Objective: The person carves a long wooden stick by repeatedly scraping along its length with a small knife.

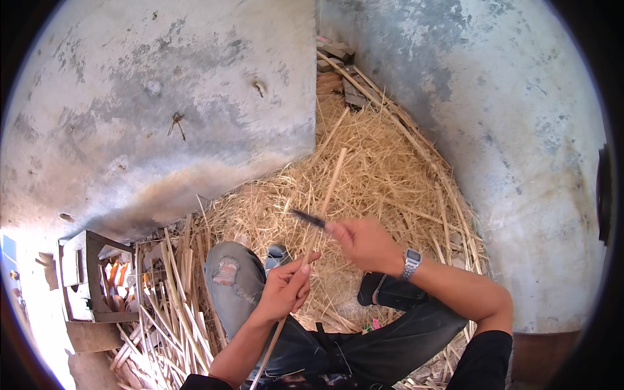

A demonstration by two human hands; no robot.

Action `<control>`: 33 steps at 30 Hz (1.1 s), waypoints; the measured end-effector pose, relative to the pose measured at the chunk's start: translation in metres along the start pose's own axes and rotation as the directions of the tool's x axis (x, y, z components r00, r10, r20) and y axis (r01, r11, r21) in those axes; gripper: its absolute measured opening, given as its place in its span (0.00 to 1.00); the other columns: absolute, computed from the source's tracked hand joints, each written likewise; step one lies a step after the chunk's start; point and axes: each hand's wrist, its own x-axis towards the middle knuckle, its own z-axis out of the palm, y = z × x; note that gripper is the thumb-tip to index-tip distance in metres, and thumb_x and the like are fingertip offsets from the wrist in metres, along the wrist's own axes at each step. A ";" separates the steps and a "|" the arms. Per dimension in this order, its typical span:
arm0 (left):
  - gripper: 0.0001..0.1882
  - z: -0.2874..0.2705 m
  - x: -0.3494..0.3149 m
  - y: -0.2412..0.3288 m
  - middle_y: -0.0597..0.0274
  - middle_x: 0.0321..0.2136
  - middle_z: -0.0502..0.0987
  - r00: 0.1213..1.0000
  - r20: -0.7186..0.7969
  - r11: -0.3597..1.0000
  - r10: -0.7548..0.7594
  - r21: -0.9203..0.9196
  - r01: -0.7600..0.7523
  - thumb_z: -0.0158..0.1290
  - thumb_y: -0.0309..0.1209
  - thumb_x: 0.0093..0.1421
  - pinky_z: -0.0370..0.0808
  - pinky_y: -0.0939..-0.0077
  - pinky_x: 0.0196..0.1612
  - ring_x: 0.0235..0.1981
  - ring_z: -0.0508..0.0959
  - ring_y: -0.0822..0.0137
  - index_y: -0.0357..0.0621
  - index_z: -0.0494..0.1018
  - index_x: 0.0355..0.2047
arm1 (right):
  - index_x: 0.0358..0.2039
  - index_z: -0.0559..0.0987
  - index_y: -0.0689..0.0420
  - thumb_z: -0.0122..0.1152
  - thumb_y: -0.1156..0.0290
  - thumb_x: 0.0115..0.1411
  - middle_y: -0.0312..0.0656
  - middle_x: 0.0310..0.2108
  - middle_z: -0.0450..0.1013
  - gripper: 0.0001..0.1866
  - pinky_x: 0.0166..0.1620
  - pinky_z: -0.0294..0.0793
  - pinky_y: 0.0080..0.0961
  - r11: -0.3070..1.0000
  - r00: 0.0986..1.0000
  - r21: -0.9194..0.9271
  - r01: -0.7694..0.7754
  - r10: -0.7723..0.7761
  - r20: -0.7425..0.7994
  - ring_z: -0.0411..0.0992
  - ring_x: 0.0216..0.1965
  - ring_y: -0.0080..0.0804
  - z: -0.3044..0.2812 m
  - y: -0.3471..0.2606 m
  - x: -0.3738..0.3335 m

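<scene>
A long, thin bamboo strip [332,177] slants from my lap up and away over the shavings. My left hand [286,286] is closed around its middle, with the thumb and fingers wrapped on it. In my right hand [367,242], a dark-bladed knife [308,218] points left, its blade crossing near the strip above my left hand. Whether the blade touches the strip I cannot tell. The fingers of my right hand are slightly blurred but closed on the knife's handle, which they hide.
Pale shavings [390,169] cover the floor in front of my bent legs. Several bamboo strips [172,286] lie in a heap at left beside a wooden frame [94,279]. Longer poles [406,133] run along the right wall [520,162]. A left wall [162,84] juts in.
</scene>
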 end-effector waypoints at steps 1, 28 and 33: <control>0.21 0.002 -0.001 0.001 0.74 0.16 0.62 1.000 0.008 1.000 0.005 0.021 -0.006 0.44 0.32 0.76 0.56 0.86 0.14 0.10 0.60 0.83 0.36 0.66 0.65 | 0.23 0.76 0.60 0.48 0.54 0.73 0.51 0.13 0.67 0.26 0.21 0.65 0.42 0.999 0.998 -0.041 -0.021 0.019 -0.052 0.67 0.14 0.51 -0.006 0.002 0.005; 0.23 0.006 0.000 -0.011 0.74 0.14 0.62 0.999 -0.048 0.997 0.019 0.078 -0.015 0.46 0.32 0.75 0.55 0.85 0.12 0.08 0.58 0.83 0.35 0.64 0.66 | 0.26 0.78 0.58 0.50 0.53 0.72 0.52 0.15 0.70 0.25 0.23 0.69 0.46 0.997 0.996 -0.064 -0.053 0.057 0.063 0.71 0.18 0.56 0.009 0.009 -0.002; 0.23 0.006 0.004 -0.003 0.75 0.14 0.61 0.999 -0.031 0.999 0.030 0.030 -0.029 0.46 0.32 0.75 0.54 0.84 0.13 0.09 0.57 0.83 0.35 0.64 0.66 | 0.25 0.79 0.58 0.49 0.52 0.72 0.53 0.16 0.71 0.25 0.24 0.70 0.48 0.988 0.985 0.002 -0.157 0.157 -0.076 0.72 0.19 0.56 -0.007 0.007 0.016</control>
